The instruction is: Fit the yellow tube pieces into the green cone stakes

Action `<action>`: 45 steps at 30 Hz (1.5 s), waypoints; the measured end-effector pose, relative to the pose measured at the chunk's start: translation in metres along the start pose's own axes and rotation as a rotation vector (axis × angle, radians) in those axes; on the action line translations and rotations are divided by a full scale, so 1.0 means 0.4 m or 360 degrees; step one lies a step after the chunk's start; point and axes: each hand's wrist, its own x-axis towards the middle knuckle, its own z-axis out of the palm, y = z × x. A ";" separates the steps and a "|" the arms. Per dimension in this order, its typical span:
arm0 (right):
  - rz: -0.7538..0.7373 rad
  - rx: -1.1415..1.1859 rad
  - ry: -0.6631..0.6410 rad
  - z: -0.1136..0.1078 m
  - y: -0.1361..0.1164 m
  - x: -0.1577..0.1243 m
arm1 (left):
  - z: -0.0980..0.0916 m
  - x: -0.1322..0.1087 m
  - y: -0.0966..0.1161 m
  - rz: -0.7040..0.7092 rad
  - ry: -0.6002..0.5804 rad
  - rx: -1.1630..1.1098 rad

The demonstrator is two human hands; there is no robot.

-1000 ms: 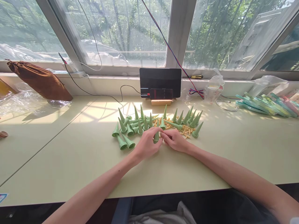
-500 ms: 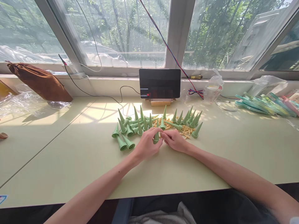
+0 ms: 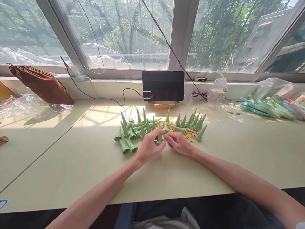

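Note:
My left hand [image 3: 151, 143] is curled, its thumb and index finger forming a ring in front of the group of cones. A green plastic cone [image 3: 159, 138] shows through that ring; whether the hand touches it I cannot tell. My right hand [image 3: 178, 142] is closed, its fingertips pinched together and meeting the left fingertips. Whatever lies between the fingertips is too small and hidden to name. Around both hands stand several green cones [image 3: 200, 133], points up, while others [image 3: 131, 145] lie on their sides with hollow ends showing. Small tan pegs [image 3: 189, 133] are heaped among them.
A dark tablet [image 3: 163, 86] on a small stand is behind the cones, with a cable running left. A brown pouch [image 3: 44, 84] lies at the left by clear plastic. To the right are a bagged cup [image 3: 217, 90] and green packets [image 3: 262, 106].
Both hands stay in almost the same place. Only their fingertips have shifted slightly where they meet; the cones and pegs look unmoved.

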 end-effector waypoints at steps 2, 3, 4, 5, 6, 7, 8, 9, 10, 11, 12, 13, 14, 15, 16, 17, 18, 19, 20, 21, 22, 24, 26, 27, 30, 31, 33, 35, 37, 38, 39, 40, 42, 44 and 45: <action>0.0022 0.0043 -0.0016 -0.002 0.000 -0.001 | 0.000 0.000 -0.003 -0.0034 0.0004 -0.0007; 0.0027 0.0056 -0.0020 -0.003 0.001 -0.001 | 0.000 0.000 -0.003 -0.0048 0.0001 -0.0010; 0.0027 0.0066 -0.0020 -0.003 0.002 -0.001 | 0.000 0.000 -0.003 -0.0057 -0.0005 -0.0014; 0.0024 0.0073 -0.0016 -0.003 0.003 -0.001 | 0.000 0.000 -0.003 -0.0062 -0.0011 -0.0016; 0.0020 0.0078 -0.0011 -0.002 0.004 0.000 | 0.000 -0.001 -0.003 -0.0063 -0.0016 -0.0016; 0.0019 0.0081 -0.0006 -0.001 0.006 0.000 | 0.001 -0.002 -0.003 -0.0060 -0.0019 -0.0014; 0.0022 0.0082 -0.0005 0.000 0.007 0.001 | 0.001 -0.002 -0.002 -0.0056 -0.0020 -0.0013; 0.0029 0.0082 -0.0005 0.001 0.008 0.001 | 0.002 -0.003 -0.002 -0.0050 -0.0018 -0.0012; 0.0037 0.0083 -0.0006 0.002 0.009 0.001 | 0.003 -0.003 -0.002 -0.0044 -0.0014 -0.0013; 0.0044 0.0084 -0.0006 0.002 0.009 0.001 | 0.003 -0.003 -0.001 -0.0039 -0.0010 -0.0015; 0.0048 0.0083 -0.0002 0.002 0.008 0.001 | 0.003 -0.003 -0.002 -0.0037 -0.0007 -0.0017; 0.0049 0.0080 0.0004 0.002 0.008 0.001 | 0.003 -0.003 -0.002 -0.0038 -0.0005 -0.0018; 0.0048 0.0077 0.0010 0.002 0.007 0.000 | 0.003 -0.003 -0.002 -0.0042 -0.0004 -0.0018; 0.0048 0.0074 0.0014 0.001 0.006 0.000 | 0.003 -0.003 -0.001 -0.0049 -0.0003 -0.0016; 0.0048 0.0073 0.0013 -0.001 0.005 -0.001 | 0.003 -0.002 -0.001 -0.0057 -0.0003 -0.0015; 0.0049 0.0075 0.0008 -0.002 0.004 -0.001 | 0.003 -0.002 -0.001 -0.0063 -0.0003 -0.0014; 0.0050 0.0081 -0.0001 -0.003 0.003 -0.001 | 0.002 -0.001 -0.001 -0.0067 -0.0003 -0.0015; 0.0049 0.0089 -0.0011 -0.003 0.002 -0.001 | 0.002 -0.001 0.000 -0.0069 -0.0004 -0.0019; 0.0048 0.0096 -0.0018 -0.004 0.002 -0.001 | 0.002 0.000 0.000 -0.0068 -0.0006 -0.0023; 0.0046 0.0102 -0.0022 -0.004 0.003 -0.001 | 0.002 0.000 0.001 -0.0065 -0.0009 -0.0027; 0.0043 0.0106 -0.0022 -0.003 0.004 -0.001 | 0.002 0.000 0.001 -0.0062 -0.0010 -0.0030; 0.0043 0.0109 -0.0010 -0.002 0.006 0.000 | 0.002 0.000 0.001 -0.0055 -0.0010 -0.0033; 0.0045 0.0107 -0.0002 0.000 0.008 0.001 | 0.003 0.000 0.002 -0.0051 -0.0009 -0.0035; 0.0046 0.0105 -0.0003 0.000 0.008 0.002 | 0.003 -0.001 0.002 -0.0050 -0.0009 -0.0035; 0.0041 0.0093 -0.0017 -0.002 0.004 0.002 | 0.002 -0.001 0.002 -0.0053 -0.0008 -0.0035; 0.0039 0.0091 -0.0021 -0.003 0.003 0.002 | 0.003 -0.002 0.002 -0.0055 -0.0008 -0.0033; 0.0040 0.0096 -0.0031 -0.005 0.000 0.001 | 0.003 -0.003 0.002 -0.0055 -0.0007 -0.0029; 0.0045 0.0109 -0.0042 -0.006 0.000 0.000 | 0.004 -0.004 0.001 -0.0047 -0.0009 -0.0026; 0.0047 0.0116 -0.0048 -0.005 0.002 0.000 | 0.004 -0.004 0.000 -0.0037 -0.0011 -0.0026; 0.0049 0.0118 -0.0046 -0.004 0.004 0.000 | 0.005 -0.004 -0.001 -0.0033 -0.0011 -0.0026; 0.0052 0.0118 -0.0044 -0.003 0.005 0.001 | 0.005 -0.004 -0.001 -0.0032 -0.0011 -0.0026; 0.0056 0.0118 -0.0039 -0.002 0.007 0.001 | 0.005 -0.004 -0.001 -0.0031 -0.0011 -0.0026; 0.0063 0.0118 -0.0032 -0.001 0.007 0.001 | 0.006 -0.004 -0.001 -0.0028 -0.0013 -0.0028; 0.0068 0.0121 -0.0034 -0.002 0.005 0.001 | 0.006 -0.003 0.001 -0.0024 -0.0014 -0.0032; 0.0067 0.0124 -0.0038 -0.003 0.003 0.001 | 0.005 -0.002 0.002 -0.0024 -0.0015 -0.0034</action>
